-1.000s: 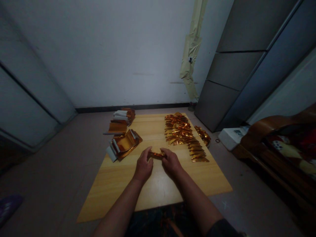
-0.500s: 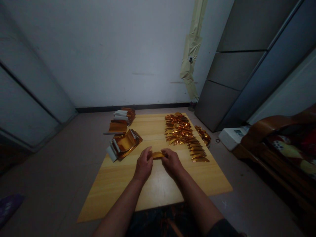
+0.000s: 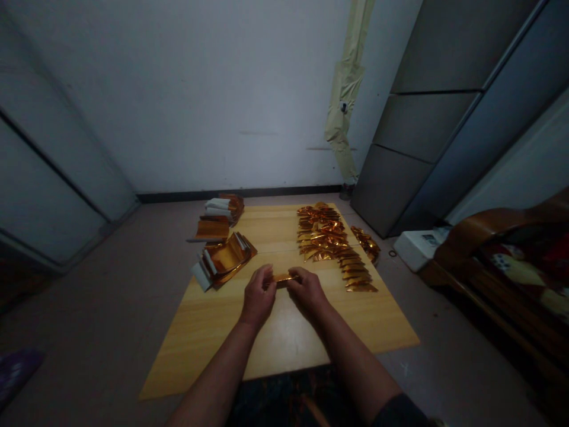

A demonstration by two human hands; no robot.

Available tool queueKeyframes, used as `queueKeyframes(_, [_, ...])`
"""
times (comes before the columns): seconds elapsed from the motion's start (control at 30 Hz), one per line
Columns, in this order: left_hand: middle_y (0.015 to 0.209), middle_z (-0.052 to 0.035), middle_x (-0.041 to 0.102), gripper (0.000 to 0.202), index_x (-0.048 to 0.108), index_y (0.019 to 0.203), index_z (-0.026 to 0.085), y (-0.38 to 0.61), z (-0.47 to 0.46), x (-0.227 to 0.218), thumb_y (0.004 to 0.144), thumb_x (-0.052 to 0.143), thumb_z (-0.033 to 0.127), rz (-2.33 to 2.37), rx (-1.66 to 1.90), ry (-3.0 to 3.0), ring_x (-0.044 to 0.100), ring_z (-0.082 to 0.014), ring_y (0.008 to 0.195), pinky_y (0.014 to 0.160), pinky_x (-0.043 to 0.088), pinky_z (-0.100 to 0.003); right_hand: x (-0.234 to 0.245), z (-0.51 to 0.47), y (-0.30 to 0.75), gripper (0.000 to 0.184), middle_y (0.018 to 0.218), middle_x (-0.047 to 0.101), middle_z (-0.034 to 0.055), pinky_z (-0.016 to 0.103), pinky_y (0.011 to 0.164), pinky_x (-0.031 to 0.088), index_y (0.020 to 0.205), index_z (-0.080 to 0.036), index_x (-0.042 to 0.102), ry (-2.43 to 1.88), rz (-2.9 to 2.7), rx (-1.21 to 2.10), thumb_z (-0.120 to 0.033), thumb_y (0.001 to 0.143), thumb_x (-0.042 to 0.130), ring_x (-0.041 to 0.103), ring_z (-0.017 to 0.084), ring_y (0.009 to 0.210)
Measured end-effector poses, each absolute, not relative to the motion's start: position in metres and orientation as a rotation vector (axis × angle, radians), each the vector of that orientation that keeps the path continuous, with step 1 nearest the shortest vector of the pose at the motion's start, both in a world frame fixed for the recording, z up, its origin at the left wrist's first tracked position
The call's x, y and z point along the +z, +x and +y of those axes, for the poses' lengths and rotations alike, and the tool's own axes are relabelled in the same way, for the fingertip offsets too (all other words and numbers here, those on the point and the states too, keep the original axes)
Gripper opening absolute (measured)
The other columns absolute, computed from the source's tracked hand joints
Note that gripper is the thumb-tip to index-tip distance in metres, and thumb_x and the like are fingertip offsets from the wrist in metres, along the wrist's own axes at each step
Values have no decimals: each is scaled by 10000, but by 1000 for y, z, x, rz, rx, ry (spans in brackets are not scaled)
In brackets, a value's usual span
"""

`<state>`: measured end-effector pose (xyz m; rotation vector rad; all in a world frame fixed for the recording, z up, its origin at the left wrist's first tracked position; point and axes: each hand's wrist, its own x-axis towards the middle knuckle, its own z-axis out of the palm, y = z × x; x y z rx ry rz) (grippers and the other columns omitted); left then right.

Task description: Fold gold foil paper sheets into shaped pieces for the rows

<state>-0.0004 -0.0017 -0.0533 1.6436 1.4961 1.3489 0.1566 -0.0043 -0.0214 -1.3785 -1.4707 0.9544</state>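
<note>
Between my two hands is a small piece of gold foil paper (image 3: 281, 279), folded into a narrow strip. My left hand (image 3: 258, 295) grips its left end with thumb and fingers. Its right end is pinched by my right hand (image 3: 308, 289). The fingertips partly cover both ends. To the left lie loose stacks of gold foil sheets (image 3: 227, 256) with pale backs, curled at the edges. On the right, folded gold foil pieces (image 3: 320, 232) are lined up in overlapping rows, and a shorter row (image 3: 356, 270) sits nearer to me.
The wooden board (image 3: 200, 338) lies under my hands. More folded foil (image 3: 365, 244) is heaped just past its right edge. A grey refrigerator (image 3: 400, 172) stands at the back right, near a white box (image 3: 415, 249) and a wooden bench (image 3: 484, 237). A wall rises behind.
The foil piece between my hands has turned or been folded narrower and now shines more. My hands have drawn slightly closer together. The stacks and rows have stayed put.
</note>
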Motion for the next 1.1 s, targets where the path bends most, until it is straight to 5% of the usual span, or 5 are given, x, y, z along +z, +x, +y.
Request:
queueKeyframes(0.7, [1131,-79,658,356,642,1065,194,-2,2,-53,749,501,111,1557,1352,1715,622,-217,1084,1026,486,-414,-14,-4,148,186,605,617,-10,220,550,434,777,-173,665,-1421,-1370,1047,-231,710,502,564,139,590])
queueKeyframes(1.1, [1221,-91,646,408,584,1213,198,-2,1,-47,807,550,201,1607,1301,1637,613,-216,1117,1004,484,-385,-15,-1,139,176,591,588,-15,204,491,379,735,-171,650,-1432,-1381,1075,-197,678,486,530,128,546])
